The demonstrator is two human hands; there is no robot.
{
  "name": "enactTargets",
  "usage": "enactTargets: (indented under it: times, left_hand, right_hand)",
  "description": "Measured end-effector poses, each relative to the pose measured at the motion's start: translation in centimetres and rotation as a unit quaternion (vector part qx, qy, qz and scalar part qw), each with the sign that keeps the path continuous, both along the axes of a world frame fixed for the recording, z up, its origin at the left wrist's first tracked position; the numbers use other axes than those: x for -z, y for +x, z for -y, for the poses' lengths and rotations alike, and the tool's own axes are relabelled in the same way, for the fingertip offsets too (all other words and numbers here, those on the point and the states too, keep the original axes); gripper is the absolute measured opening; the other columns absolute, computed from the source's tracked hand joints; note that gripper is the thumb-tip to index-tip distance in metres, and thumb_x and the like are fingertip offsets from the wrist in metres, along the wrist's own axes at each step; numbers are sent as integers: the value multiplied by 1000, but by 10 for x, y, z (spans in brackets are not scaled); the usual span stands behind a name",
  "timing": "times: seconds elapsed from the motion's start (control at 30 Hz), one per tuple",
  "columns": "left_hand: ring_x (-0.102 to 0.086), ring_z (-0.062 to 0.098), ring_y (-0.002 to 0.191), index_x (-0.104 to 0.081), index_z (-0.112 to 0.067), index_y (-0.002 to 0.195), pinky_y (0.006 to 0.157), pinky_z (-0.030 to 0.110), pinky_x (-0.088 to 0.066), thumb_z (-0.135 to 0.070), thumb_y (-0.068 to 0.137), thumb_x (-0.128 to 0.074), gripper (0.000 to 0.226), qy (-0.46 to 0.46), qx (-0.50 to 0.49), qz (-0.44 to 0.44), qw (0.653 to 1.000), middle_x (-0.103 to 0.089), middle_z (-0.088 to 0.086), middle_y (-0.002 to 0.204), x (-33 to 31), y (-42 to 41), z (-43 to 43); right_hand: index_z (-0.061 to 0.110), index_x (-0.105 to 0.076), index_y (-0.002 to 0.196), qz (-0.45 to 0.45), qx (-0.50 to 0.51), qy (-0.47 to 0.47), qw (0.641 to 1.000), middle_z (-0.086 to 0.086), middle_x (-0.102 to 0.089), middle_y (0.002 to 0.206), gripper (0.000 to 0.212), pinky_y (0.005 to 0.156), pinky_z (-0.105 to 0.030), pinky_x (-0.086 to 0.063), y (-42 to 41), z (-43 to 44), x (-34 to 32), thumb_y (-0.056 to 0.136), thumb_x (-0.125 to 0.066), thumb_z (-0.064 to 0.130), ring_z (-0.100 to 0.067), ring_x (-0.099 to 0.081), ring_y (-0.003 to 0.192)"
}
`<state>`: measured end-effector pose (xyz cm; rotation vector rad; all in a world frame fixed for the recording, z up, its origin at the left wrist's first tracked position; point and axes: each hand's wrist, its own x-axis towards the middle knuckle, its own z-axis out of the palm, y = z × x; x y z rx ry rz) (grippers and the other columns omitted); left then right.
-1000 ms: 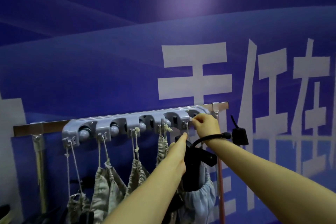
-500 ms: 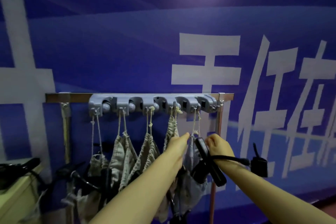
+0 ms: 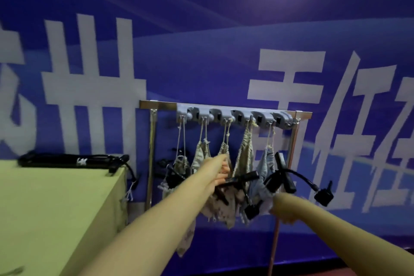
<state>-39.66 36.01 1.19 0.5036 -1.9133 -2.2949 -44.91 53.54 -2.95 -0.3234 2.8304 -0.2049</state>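
Blue banner wall [image 3: 201, 63] carries large white Chinese characters; through the blur only 任, at the right edge, reads. At frame centre the left hand [image 3: 220, 169] curls its fingers among 4 beige drawstring fabric pouches [image 3: 244, 159], beside a black rod-shaped gadget [image 3: 244, 177]; whether they clamp anything I cannot tell. Lower right of centre, the blurred right hand [image 3: 283, 212] meets the bottom of the pale blue fabric pouch [image 3: 265, 168], grip unclear. All 5 pouches hang from a grey plastic hook rail [image 3: 235, 116].
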Motion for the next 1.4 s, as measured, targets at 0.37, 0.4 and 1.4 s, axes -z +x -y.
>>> enactTargets:
  times: [0.37, 0.4, 1.4]
  left_hand:
    - [-58, 18, 70, -55, -9, 75, 65, 27, -46, -29, 95, -47, 29, -36, -100, -15, 994, -61, 7, 78, -6, 128, 75]
    - [-58, 18, 69, -55, -9, 75, 63, 26, -46, -29, 96, -47, 30, -35, -114, -16, 993, -61, 7, 78, -5, 143, 86]
    - [-56, 29, 89, -58, -15, 87, 73, 32, -44, -31, 88, -58, 15, -489, -356, 218, 766, -60, 7, 89, 112, 363, 309]
  right_hand:
    - [12, -36, 60, -131, -101, -92, 982, -6, -33, 60, 37, 50, -30, -28, 91, 119, -71, 96, -44, 14, -19, -30, 52]
    - [13, -36, 61, -129, -114, -100, 980, -7, -35, 61, 37, 51, -31, -28, 104, 131, -73, 97, -43, 15, -20, -32, 52]
    - [9, -62, 102, -182, -335, -126, 916, -8, -61, 100, 13, 80, -31, -54, 258, 352, 52, 90, -56, 9, -21, -61, 90]
